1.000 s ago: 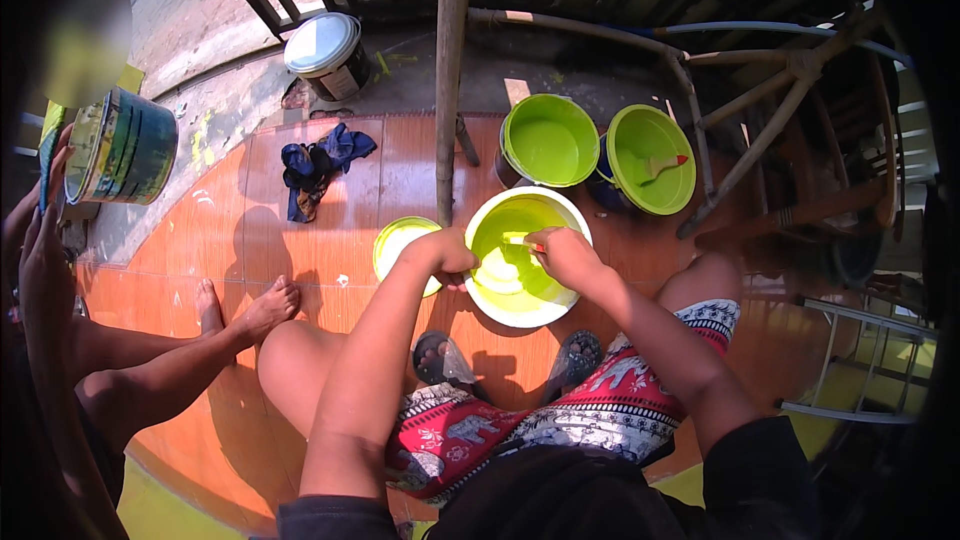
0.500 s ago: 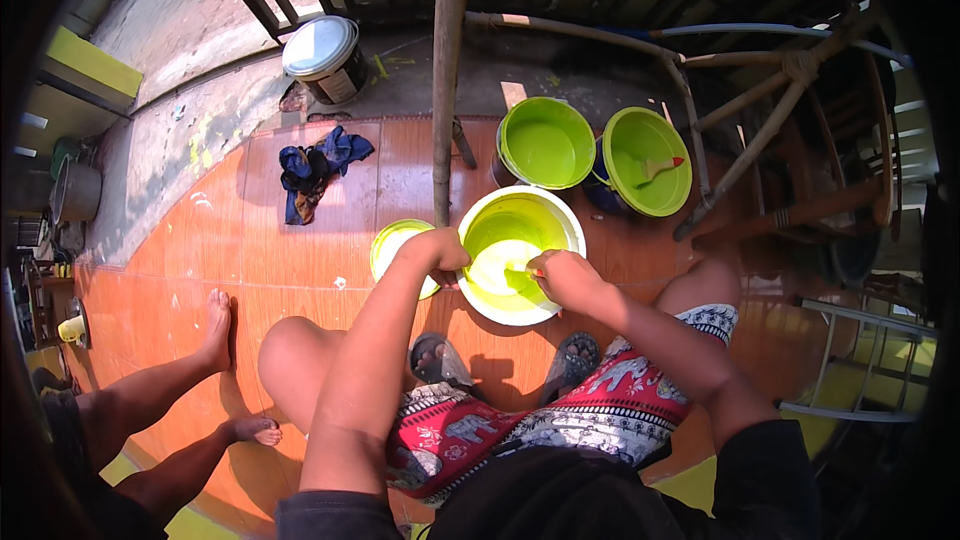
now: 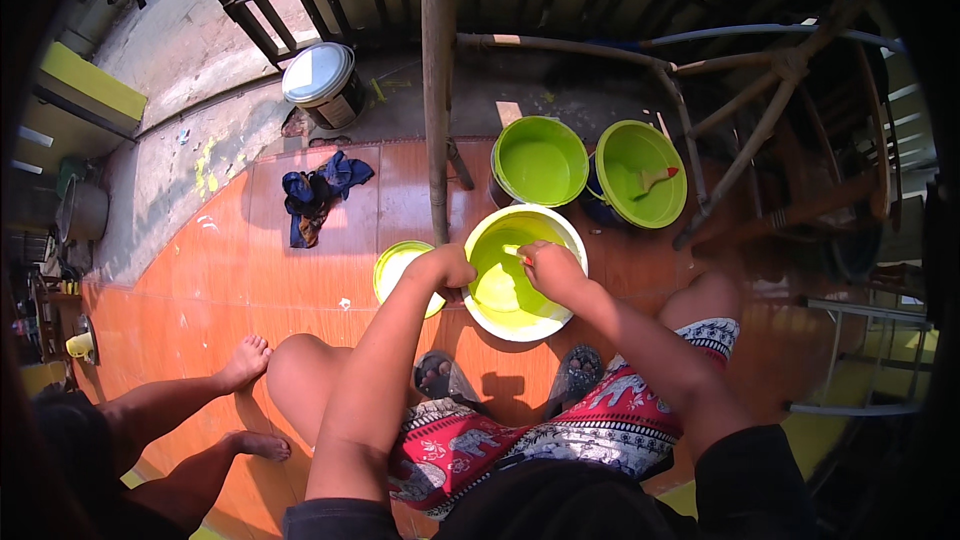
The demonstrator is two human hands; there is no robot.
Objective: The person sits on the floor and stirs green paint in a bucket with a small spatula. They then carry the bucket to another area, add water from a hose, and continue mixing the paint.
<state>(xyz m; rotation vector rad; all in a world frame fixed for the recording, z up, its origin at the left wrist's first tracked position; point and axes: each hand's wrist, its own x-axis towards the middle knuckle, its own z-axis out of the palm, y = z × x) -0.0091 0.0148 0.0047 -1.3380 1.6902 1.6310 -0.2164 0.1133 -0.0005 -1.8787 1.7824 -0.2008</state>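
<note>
Between my feet stands a white bucket (image 3: 528,333) with lime-green paint coating its inside and lying in its bottom. My left hand (image 3: 445,267) is closed on the bucket's left rim. Over the bucket, my right hand (image 3: 556,270) grips a paint-covered paintbrush (image 3: 512,251); its bristle end points left and a bit of red shows by my fingers. Partly behind my left forearm lies a round, pale, lime-rimmed lid or shallow tub (image 3: 392,278); I cannot tell which.
Beyond the bucket stand a paint pail (image 3: 541,162) and another pail (image 3: 622,202) with a red-tipped brush (image 3: 657,178) inside. A wooden pole (image 3: 437,90) rises just ahead. Dark cloth (image 3: 322,190) and a lidded pail (image 3: 322,80) lie farther left. Another person's bare foot (image 3: 247,362) is at left.
My right hand has lifted the paintbrush slightly and turned it, from pointing down into the paint to pointing left. The other person's foot has shifted right. My left hand keeps its hold.
</note>
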